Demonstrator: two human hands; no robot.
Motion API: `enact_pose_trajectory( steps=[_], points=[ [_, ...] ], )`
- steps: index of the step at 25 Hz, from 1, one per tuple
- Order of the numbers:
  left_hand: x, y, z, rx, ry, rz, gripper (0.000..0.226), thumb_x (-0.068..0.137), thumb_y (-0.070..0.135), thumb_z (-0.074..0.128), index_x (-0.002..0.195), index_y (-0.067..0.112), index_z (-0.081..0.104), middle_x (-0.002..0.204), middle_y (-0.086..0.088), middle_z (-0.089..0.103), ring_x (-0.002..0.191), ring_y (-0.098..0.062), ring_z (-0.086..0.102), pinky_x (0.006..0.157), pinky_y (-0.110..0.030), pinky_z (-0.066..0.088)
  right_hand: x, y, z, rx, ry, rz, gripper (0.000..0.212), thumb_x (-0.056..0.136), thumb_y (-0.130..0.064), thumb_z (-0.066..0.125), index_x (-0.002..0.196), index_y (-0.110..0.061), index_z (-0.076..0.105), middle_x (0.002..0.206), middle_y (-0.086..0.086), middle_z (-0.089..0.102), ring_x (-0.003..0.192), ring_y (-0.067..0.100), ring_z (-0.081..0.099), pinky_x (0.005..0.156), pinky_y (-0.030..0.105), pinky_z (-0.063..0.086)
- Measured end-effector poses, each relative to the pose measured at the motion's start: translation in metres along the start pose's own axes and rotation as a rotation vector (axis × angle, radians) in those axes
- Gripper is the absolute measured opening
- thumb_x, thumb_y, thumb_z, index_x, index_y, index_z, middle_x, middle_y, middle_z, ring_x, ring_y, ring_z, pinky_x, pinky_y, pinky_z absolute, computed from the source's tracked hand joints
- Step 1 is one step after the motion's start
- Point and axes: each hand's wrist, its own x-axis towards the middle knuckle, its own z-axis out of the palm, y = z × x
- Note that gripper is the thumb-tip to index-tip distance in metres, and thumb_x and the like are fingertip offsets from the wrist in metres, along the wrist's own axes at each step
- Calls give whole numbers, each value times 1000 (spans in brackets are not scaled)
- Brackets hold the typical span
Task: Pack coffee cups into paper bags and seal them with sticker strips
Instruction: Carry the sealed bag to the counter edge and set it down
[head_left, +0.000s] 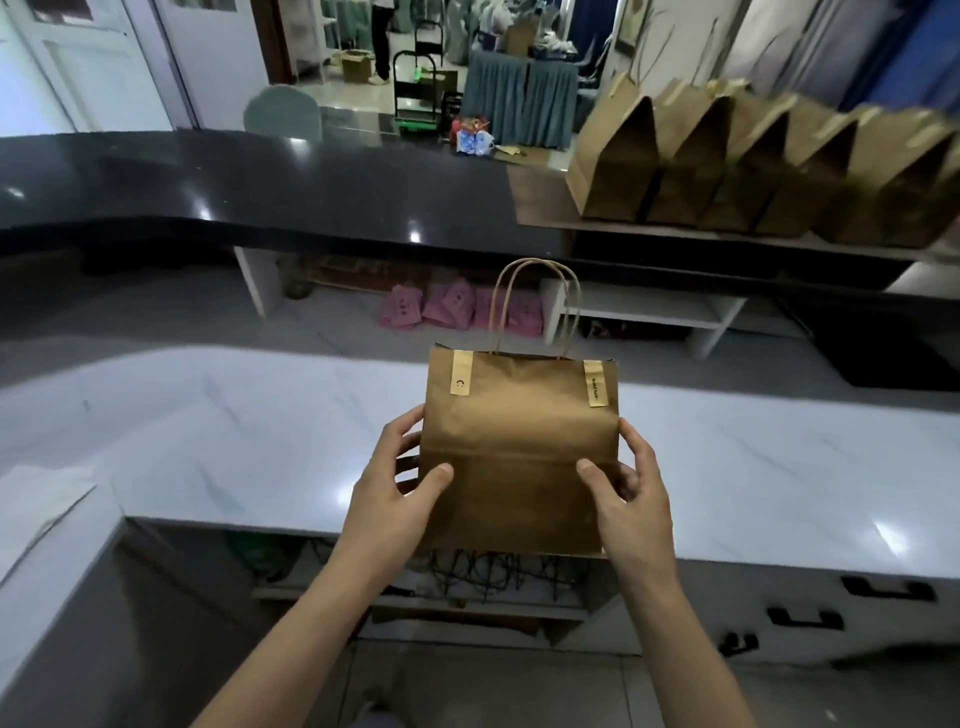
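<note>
A brown paper bag (519, 441) with twisted paper handles is held upright over the near edge of the white marble counter (208, 431). Its top is folded closed, with one pale sticker strip (460, 380) at the left corner and another sticker strip (596, 383) at the right corner. My left hand (400, 483) grips the bag's left side, thumb on the front. My right hand (631, 488) grips the right side the same way. No coffee cups are visible; the bag's contents are hidden.
A row of several closed brown paper bags (753, 166) stands on the raised black counter (260, 182) at the back right. Pink bags (452, 306) lie on a low shelf below it. A person's legs (382, 41) show in the far room.
</note>
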Motion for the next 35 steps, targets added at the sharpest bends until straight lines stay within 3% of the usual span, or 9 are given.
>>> enact_pose_trajectory(
  steps=[9,13,15,17,19,21,23,29,35],
  points=[
    [95,26,24,-35,-211,90,56,95,15,66,131,55,50,125,19,60,104,4,61,75,-13,53,32,-21,-2,37,217,-29,54,95,-32,69,135,-59,44,120,-18,64,114,8,60,79,19,50],
    [138,47,28,-28,-319,173,58,94,15,67,134,53,49,125,20,63,113,1,60,80,-14,52,51,-46,-4,65,317,-78,49,97,-29,67,133,-57,49,117,-10,71,115,12,65,91,34,56],
    [158,62,32,3,-358,225,59,94,17,68,136,52,47,126,24,61,116,7,56,83,-14,49,58,-58,-6,66,362,-115,49,98,-28,67,133,-56,50,111,-13,74,112,10,67,89,31,56],
    [178,78,36,24,-371,275,59,94,19,68,139,50,46,130,24,57,117,12,52,84,-11,47,67,-70,-4,78,385,-160,49,98,-25,68,133,-54,51,107,-15,75,107,6,69,80,20,55],
    [197,95,40,21,-356,333,58,94,19,68,141,45,46,134,21,55,118,9,53,87,-10,48,79,-84,-3,103,406,-206,48,97,-22,68,132,-52,53,107,-12,76,104,5,70,71,12,55],
    [216,113,43,20,-319,376,57,94,19,67,142,42,47,137,13,51,120,-1,53,96,-19,48,94,-98,-2,140,419,-254,48,97,-19,68,133,-47,53,110,-8,76,106,7,70,74,12,55],
    [235,132,49,30,-268,397,55,94,20,67,141,43,47,133,7,47,118,-7,53,99,-30,50,113,-114,-3,173,416,-308,49,96,-17,69,134,-44,54,114,-5,75,109,9,69,79,16,56],
    [294,167,70,42,-169,431,56,94,16,66,143,35,47,129,-2,53,115,-11,55,96,-38,54,176,-146,0,223,347,-401,46,94,-17,71,132,-39,56,119,-11,72,114,6,67,95,32,55],
    [355,178,87,63,-104,398,50,91,18,68,135,37,53,125,10,58,111,0,55,82,-16,43,232,-165,11,244,279,-461,41,95,-14,71,127,-35,59,123,-6,70,119,9,65,101,41,55]
  ],
)
